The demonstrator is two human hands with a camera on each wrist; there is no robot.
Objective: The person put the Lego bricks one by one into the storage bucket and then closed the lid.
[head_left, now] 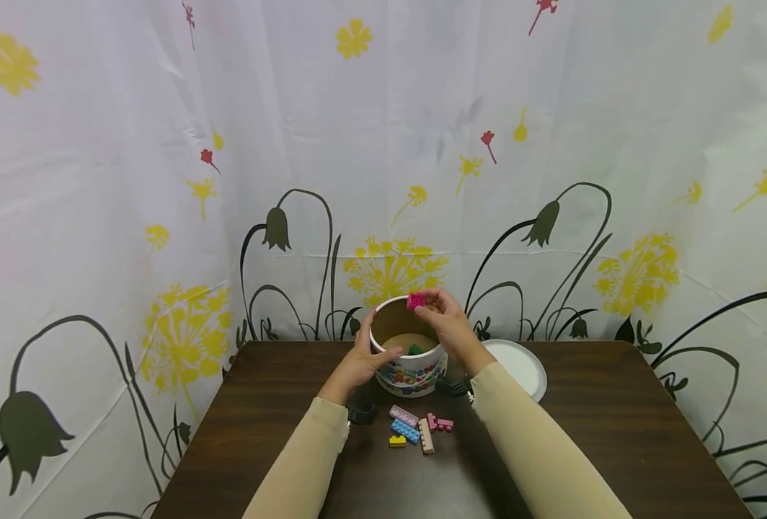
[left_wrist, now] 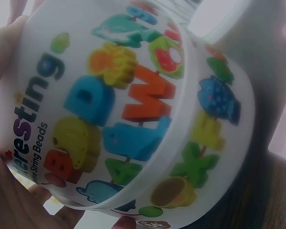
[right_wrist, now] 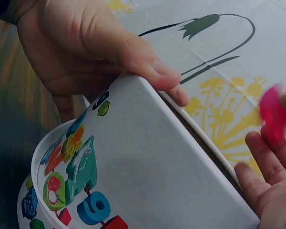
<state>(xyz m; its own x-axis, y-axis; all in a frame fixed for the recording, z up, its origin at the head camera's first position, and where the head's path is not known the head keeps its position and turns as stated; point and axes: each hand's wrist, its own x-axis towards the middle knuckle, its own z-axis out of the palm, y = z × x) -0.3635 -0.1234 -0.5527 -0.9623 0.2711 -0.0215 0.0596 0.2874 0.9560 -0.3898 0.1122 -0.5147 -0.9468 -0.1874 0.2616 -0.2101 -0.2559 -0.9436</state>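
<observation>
A white round tub (head_left: 409,376) printed with colourful letters and animals stands on the table, its mouth facing up. My left hand (head_left: 361,362) grips its left side, thumb hooked over the rim and fingers spread along the wall, as the right wrist view confirms. Inside the tub lies a green block (head_left: 414,350). Over the far right part of the rim, my right hand (head_left: 451,326) pinches a bright pink toy brick (head_left: 416,301) between thumb and fingers. That brick (right_wrist: 274,114) is blurred in the right wrist view.
Several toy bricks lie in front of the tub: a light pink brick (head_left: 404,415), a blue brick (head_left: 406,431), a yellow brick (head_left: 397,441), a beige brick (head_left: 426,437) and small pink pieces (head_left: 445,425). A white round lid (head_left: 518,366) rests at right. Behind hangs a flowered curtain (head_left: 383,144).
</observation>
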